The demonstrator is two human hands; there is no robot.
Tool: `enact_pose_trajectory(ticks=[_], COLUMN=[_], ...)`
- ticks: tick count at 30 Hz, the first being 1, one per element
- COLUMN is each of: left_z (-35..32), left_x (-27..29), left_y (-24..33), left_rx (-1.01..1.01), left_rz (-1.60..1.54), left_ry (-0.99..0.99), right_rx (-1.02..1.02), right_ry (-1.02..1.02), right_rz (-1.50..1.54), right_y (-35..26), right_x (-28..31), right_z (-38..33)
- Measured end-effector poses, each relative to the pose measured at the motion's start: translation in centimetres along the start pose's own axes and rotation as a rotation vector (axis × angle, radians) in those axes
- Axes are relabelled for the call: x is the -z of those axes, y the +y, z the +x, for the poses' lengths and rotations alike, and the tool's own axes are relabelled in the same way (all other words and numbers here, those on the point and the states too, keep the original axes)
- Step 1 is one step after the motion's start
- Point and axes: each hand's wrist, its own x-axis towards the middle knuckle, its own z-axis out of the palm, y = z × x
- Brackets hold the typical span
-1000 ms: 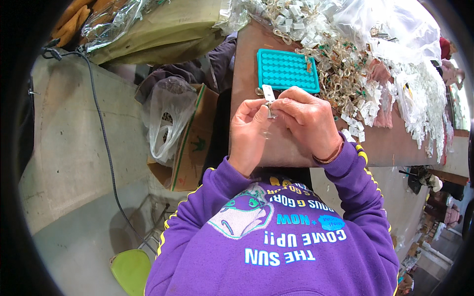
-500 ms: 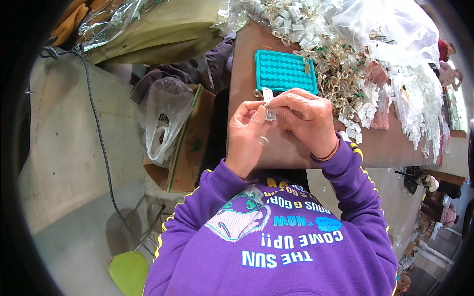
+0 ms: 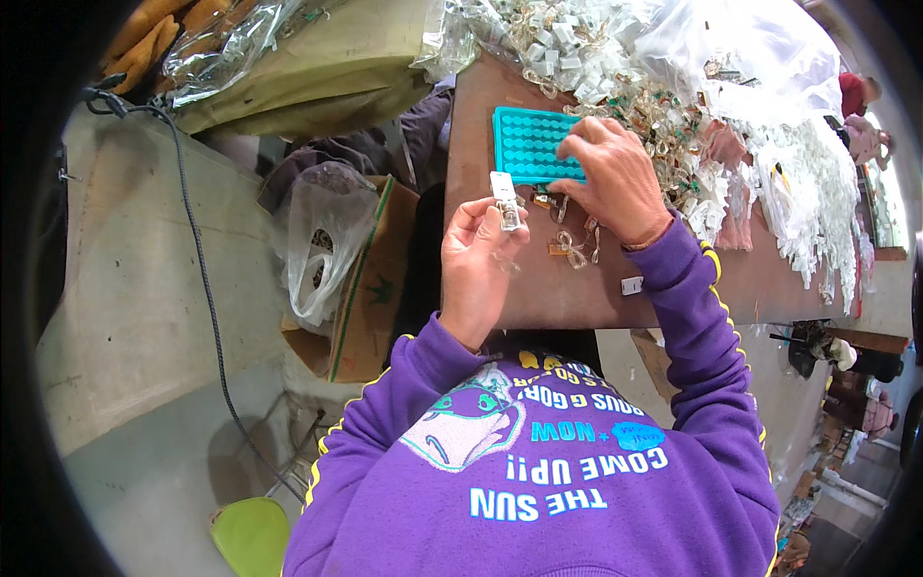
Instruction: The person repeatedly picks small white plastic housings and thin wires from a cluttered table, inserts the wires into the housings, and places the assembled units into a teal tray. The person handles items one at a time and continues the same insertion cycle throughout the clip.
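Between the thumb and fingers of my left hand (image 3: 474, 274), a small white and clear plastic piece (image 3: 503, 188) stands upright, its clear lower end showing something metallic inside. A thin clear loop hangs below it. My right hand (image 3: 620, 183) is over the right side of a teal ridged tray (image 3: 531, 139), thumb and index finger apart, with nothing visible between them. Below that hand, small clear looped pieces (image 3: 575, 252) with orange-brown bits lie on the brown table (image 3: 558, 303). A small white piece (image 3: 632, 286) rests near my right sleeve.
Heaped clear and white plastic parts (image 3: 567, 53) and looped pieces cover the table's far and right side, with a clear plastic bag (image 3: 760, 48) among them. Left of the table stands a cardboard box (image 3: 370, 298) with a plastic bag (image 3: 332, 226). A green seat (image 3: 247, 539) is lower left.
My right hand has left the small plastic piece and moved up and right, its fingers spreading. My left hand keeps the piece, now turned so more of its clear end shows.
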Motion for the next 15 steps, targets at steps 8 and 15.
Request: enact_pose_trajectory(ticks=[8, 15], left_z=[0.0, 0.0], left_x=[0.0, 0.4], left_y=[0.0, -0.2], left_rx=[-0.009, -0.021], left_rz=[-0.004, -0.055], left_ry=[-0.009, -0.015], right_rx=[-0.008, -0.198], right_ry=[-0.145, 0.192], right_rz=[0.077, 0.258], right_y=[2.3, 4.2], right_x=[-0.4, 2.3], right_z=[-0.2, -2.6])
